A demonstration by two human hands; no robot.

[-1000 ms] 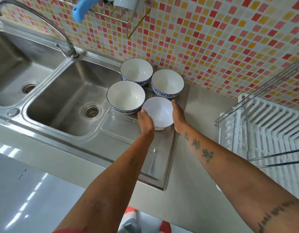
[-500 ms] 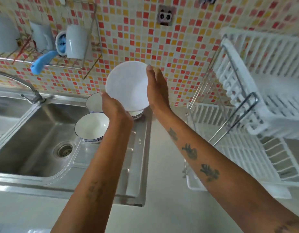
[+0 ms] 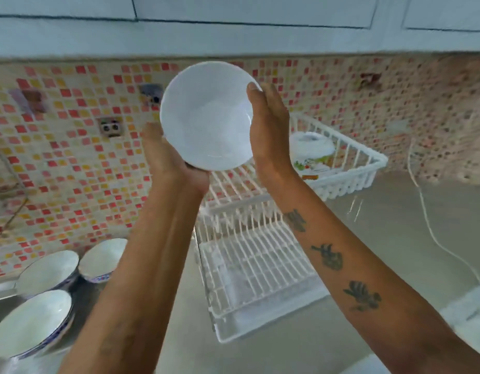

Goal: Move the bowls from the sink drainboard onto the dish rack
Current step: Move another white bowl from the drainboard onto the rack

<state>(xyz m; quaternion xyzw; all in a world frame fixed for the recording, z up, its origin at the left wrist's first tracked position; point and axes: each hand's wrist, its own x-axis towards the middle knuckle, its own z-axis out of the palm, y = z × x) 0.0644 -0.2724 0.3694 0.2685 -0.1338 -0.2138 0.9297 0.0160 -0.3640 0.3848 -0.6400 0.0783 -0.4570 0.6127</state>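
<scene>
A wall of small red, orange and yellow mosaic tiles (image 3: 71, 157) is seen across the middle of the frame, with pale cabinets (image 3: 233, 12) along the top edge and a grey countertop (image 3: 395, 238) in the lower right. A plain white bowl (image 3: 206, 114) is held up in the upper centre of the frame, in front of the tiles, with its open side tilted toward the camera. It is held between both hands: the left hand (image 3: 166, 157) is placed under its lower left side, with the fingers wrapped behind the bowl and mostly hidden, and the right hand (image 3: 268, 130) is pressed flat against its right rim, the fingers kept together and the thumb laid on the rim. Dark tattoos are seen on the right forearm. Below and to the right of the bowl, a white dish rack (image 3: 249, 265) is standing on the countertop; its upper tier (image 3: 349, 163) reaches toward the right, and a white container with a printed label (image 3: 311, 155) is lying in it. In the lower left corner, three white bowls with blue patterned outsides (image 3: 31, 322) are resting upright and close together on the steel drainboard (image 3: 1, 300). A thin white cable (image 3: 433, 233) is hanging down the wall and lying across the countertop at the right side. The picture is slightly blurred.
</scene>
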